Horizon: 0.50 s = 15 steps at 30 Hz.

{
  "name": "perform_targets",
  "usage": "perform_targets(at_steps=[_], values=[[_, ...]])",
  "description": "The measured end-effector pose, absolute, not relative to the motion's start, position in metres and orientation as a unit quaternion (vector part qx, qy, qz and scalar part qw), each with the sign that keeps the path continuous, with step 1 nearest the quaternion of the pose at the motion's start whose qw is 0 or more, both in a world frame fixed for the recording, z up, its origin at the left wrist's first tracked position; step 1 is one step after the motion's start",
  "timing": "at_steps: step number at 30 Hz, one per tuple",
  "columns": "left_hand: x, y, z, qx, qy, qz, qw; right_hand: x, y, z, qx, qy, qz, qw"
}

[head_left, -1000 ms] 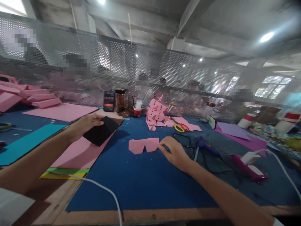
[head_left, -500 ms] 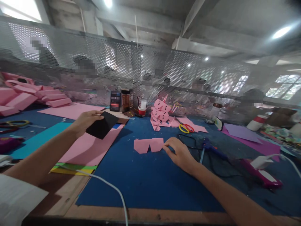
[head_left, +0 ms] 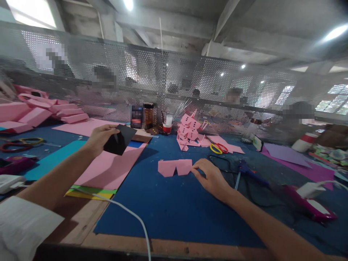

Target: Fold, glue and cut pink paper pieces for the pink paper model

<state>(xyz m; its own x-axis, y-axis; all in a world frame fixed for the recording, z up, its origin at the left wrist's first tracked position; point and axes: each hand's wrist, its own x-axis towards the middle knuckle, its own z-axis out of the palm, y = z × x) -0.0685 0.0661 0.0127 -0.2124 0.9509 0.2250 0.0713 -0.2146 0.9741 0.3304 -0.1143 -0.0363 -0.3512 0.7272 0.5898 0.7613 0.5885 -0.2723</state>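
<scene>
My left hand (head_left: 100,139) is raised over the left of the table and grips a black sheet of foam (head_left: 120,139) by its left edge. Under it lies a large pink sheet (head_left: 108,168). My right hand (head_left: 210,177) rests on the blue mat (head_left: 168,210) with its fingertips pinched on the right end of a pink cut-out piece (head_left: 175,167), which lies flat on the mat.
A pile of pink cut-outs (head_left: 189,130), scissors with yellow and red handles (head_left: 217,148), jars (head_left: 148,116) and a small cup (head_left: 167,127) stand at the back by a perforated metal screen. A glue gun (head_left: 307,203) and cables lie right. Pink foam blocks (head_left: 40,114) sit far left.
My left hand has lifted the black sheet a little higher and further back. My right hand stays on the pink cut-out. The view has shifted slightly left.
</scene>
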Motion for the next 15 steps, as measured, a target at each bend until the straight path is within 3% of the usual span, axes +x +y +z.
perform_targets(at_steps=[15], values=[[-0.0662,0.0655,0.0090,0.540,0.527,0.545,0.366,0.3304,-0.1154,-0.0342,-0.455,-0.824,-0.019,0.337]])
